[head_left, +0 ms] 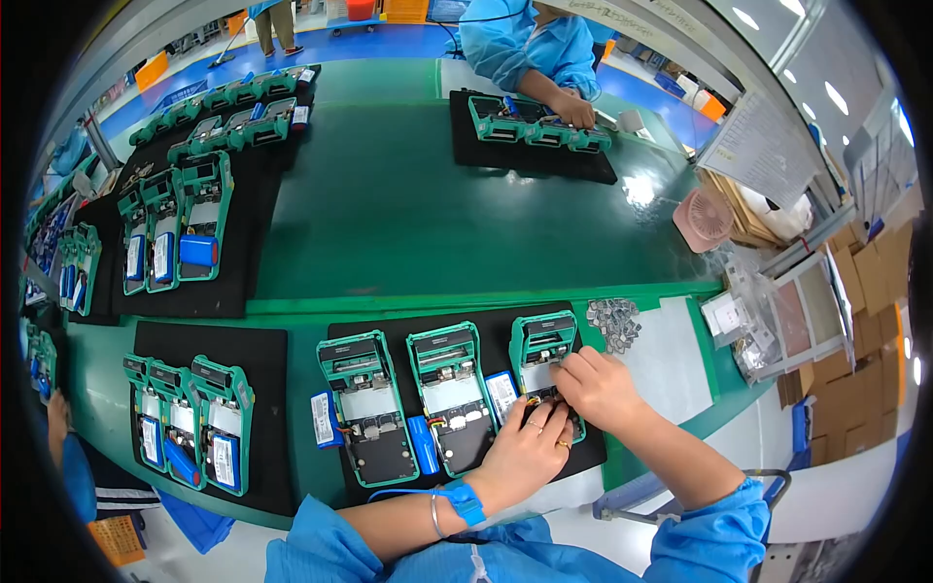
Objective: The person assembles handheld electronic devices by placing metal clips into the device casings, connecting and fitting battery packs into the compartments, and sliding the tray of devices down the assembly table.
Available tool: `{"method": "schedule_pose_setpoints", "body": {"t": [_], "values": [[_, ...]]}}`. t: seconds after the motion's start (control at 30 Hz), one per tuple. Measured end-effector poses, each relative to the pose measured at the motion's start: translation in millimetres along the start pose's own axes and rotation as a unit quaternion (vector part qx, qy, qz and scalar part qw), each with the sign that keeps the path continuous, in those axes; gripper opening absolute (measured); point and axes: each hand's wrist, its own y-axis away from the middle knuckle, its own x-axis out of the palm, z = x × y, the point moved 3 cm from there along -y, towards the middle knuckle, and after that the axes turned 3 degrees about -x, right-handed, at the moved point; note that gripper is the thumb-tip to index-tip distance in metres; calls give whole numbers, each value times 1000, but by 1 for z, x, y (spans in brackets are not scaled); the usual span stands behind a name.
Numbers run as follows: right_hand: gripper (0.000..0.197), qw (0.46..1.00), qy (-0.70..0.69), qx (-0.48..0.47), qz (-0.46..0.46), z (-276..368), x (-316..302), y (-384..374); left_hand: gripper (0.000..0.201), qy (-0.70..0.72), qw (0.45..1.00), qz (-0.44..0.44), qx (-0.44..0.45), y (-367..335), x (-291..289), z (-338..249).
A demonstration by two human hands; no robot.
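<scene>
Three green device housings lie in a row on a black foam mat (389,491), their inner boards and wires exposed. My left hand (515,462) rests across the lower part of the right housing (544,337), fingers stretched out and slightly apart. Over that housing's middle my right hand (598,389) is closed, fingertips pinched together. What lies between them is hidden. A blue battery pack (501,394) with a white label sits by my left fingertips. The middle housing (444,340) has a blue battery (423,445) beside it, and another battery (326,420) lies at the left housing (355,357).
Small metal pieces (613,324) are piled right of the mat, beside a white sheet (671,350). More housings (224,389) sit on a mat at left. Across the green table (437,223), a co-worker's hands (573,107) work on similar housings. A pink fan (704,220) stands at right.
</scene>
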Motion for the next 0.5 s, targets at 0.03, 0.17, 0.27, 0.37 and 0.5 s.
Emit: {"method": "schedule_pose_setpoints", "body": {"t": [0.03,0.17,0.27,0.37,0.5], "values": [[18,1000,13,-3,12,1,-1,-1,35,2,1000,0,-1,0,0,1],[17,998,34,-6,43,1,-2,-10,35,-1,1000,1,-4,-1,-2,2],[17,998,44,-10,33,-2,-3,-15,33,-3,1000,-6,0,-2,-4,3],[18,998,48,26,42,-5,-12,-21,32,0,1000,-9,3,-1,-1,1],[19,994,61,59,61,-2,-9,-23,35,-26,1000,4,5,0,-5,2]]}}
